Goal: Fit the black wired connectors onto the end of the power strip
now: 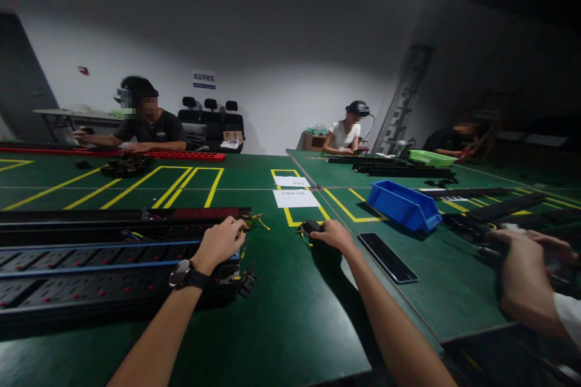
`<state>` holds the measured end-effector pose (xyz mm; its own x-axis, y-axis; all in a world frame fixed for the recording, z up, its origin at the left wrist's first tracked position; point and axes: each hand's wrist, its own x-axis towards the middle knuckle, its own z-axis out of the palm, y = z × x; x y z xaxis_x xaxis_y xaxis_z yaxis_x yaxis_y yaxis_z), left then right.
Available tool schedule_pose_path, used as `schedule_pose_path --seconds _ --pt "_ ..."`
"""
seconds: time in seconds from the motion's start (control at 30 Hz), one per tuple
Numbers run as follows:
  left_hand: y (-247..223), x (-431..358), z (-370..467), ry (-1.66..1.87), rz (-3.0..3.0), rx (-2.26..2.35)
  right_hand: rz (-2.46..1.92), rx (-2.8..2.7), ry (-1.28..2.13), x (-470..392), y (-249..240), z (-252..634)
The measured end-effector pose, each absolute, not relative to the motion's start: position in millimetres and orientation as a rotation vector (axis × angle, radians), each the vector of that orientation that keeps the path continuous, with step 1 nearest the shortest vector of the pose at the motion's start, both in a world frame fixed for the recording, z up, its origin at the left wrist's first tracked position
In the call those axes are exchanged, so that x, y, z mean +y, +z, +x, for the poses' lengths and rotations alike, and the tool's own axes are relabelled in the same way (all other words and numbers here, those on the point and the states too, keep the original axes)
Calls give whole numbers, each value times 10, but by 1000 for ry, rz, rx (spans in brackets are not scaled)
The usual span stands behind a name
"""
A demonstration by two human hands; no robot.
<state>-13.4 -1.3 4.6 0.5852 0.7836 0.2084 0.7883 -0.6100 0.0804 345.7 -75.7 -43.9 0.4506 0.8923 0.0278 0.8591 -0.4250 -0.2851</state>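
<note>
My left hand (222, 243), with a dark watch (181, 274) on its wrist, lies at the right end of the long black power strips (113, 254). Its fingers curl over the end of a strip, by yellow-green wire ends (262, 222). Beyond that end, my right hand (333, 234) grips a small black part (311, 228) at the table top. Short yellow-green wires (307, 242) trail from this part, whose exact kind I cannot make out. Red dots mark the strip sockets, and blue lines run along them. A small black finned piece (247, 281) sits at the near strip's end.
Right of my right hand lie a phone (387, 258) and a blue bin (402, 204). Paper sheets (295, 198) lie ahead on the green table (290, 314). A nearby person's hands (529, 248) work at the right edge; several people sit beyond.
</note>
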Motion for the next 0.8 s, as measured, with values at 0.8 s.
schedule_pose_path --seconds 0.8 --pt "58 -2 -125 -372 -2803 -1425 -2025 -1263 98 -732 -393 3473"
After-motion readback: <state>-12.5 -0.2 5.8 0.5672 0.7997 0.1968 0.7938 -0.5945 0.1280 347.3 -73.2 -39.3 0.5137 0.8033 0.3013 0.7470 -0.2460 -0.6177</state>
